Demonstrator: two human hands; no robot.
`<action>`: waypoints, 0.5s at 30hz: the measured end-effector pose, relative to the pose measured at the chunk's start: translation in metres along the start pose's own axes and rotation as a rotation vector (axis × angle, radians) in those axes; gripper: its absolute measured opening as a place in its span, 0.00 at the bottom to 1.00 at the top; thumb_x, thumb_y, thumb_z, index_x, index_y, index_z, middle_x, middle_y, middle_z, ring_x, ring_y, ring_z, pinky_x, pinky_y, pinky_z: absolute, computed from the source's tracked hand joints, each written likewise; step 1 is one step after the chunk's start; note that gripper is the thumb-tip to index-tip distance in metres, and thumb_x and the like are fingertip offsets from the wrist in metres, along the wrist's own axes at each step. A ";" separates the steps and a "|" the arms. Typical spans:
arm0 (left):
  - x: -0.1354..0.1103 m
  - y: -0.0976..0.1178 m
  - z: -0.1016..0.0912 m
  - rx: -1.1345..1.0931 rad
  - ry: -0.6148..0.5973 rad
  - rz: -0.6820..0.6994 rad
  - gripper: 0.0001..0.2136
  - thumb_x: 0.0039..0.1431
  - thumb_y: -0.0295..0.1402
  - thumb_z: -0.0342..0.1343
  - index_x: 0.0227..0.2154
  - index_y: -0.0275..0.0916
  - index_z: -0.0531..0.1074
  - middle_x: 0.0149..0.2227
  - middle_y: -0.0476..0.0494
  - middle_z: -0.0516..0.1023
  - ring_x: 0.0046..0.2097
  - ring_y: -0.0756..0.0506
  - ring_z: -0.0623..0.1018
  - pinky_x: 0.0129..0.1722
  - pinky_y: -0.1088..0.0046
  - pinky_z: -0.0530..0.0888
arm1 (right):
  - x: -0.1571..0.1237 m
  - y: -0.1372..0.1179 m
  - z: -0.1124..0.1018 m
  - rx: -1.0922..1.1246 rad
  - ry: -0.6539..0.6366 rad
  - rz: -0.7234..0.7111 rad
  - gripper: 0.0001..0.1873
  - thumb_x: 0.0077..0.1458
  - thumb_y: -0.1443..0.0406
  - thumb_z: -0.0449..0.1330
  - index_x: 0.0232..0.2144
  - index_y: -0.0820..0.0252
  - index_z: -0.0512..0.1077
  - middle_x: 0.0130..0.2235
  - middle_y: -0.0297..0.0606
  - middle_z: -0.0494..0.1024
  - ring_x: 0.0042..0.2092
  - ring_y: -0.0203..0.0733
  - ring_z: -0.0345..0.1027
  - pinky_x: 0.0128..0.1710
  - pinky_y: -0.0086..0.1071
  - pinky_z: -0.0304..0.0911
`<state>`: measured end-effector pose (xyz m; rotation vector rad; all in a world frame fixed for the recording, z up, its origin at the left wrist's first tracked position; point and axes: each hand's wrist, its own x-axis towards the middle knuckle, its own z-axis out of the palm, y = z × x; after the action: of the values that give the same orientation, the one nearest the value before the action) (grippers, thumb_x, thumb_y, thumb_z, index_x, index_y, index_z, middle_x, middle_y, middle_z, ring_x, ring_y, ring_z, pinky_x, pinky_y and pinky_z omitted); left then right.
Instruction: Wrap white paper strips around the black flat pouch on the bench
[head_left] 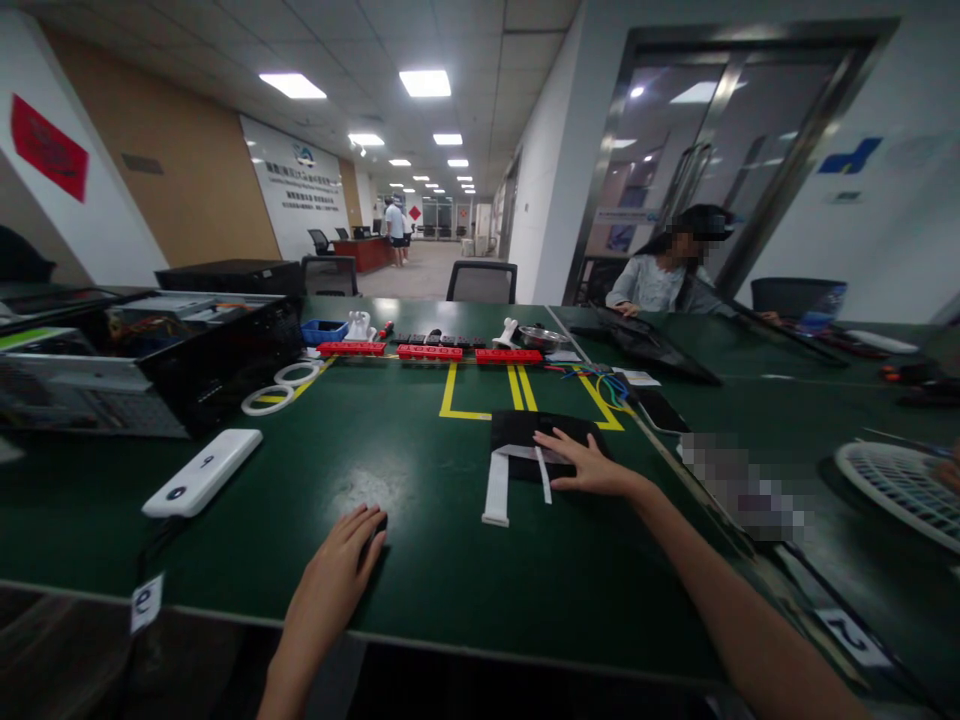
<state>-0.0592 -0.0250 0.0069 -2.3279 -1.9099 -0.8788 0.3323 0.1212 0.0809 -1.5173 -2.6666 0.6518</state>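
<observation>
My right hand (589, 465) lies with fingers spread on a flat black sheet-like piece (517, 430), palm down, over its right part. A white ribbon cable (496, 488) runs across that piece and hangs off its near edge onto the table. A second, narrower white strip (544, 476) sticks out just left of my right wrist. Apart from these, my left hand (341, 560) rests on the green tabletop (420, 560) near the front edge, fingers stretched forward. The gap beside its thumb is dark, and no held object shows there.
An opened computer case (217, 370) stands at the left, behind a white power bank (202, 475) with a cable. Red slotted strips (430, 352), white rings (268, 400) and coloured wires (604, 385) lie farther back. A phone (660, 410) is at right; another person (664, 270) sits beyond.
</observation>
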 end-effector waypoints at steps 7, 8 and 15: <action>0.000 -0.001 0.001 0.009 -0.011 -0.003 0.16 0.63 0.38 0.46 0.49 0.41 0.71 0.52 0.43 0.74 0.57 0.42 0.69 0.58 0.58 0.62 | -0.019 0.045 -0.020 0.047 -0.001 0.181 0.45 0.46 0.55 0.58 0.64 0.45 0.44 0.67 0.36 0.39 0.66 0.57 0.22 0.54 0.70 0.23; 0.000 -0.001 0.000 0.008 -0.012 -0.007 0.16 0.63 0.38 0.46 0.49 0.41 0.71 0.52 0.43 0.74 0.57 0.43 0.69 0.58 0.58 0.62 | -0.021 0.049 -0.021 0.049 -0.003 0.192 0.45 0.46 0.55 0.58 0.64 0.45 0.43 0.67 0.36 0.39 0.66 0.57 0.22 0.54 0.70 0.23; 0.000 0.000 -0.002 0.001 0.004 -0.007 0.16 0.63 0.38 0.46 0.49 0.41 0.71 0.52 0.43 0.75 0.57 0.42 0.69 0.58 0.58 0.63 | -0.029 0.075 -0.027 0.050 0.087 0.104 0.38 0.46 0.61 0.55 0.61 0.54 0.56 0.65 0.38 0.50 0.65 0.52 0.37 0.62 0.51 0.38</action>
<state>-0.0597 -0.0254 0.0082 -2.3191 -1.9174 -0.8814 0.4150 0.1405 0.0846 -1.6403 -2.5039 0.6365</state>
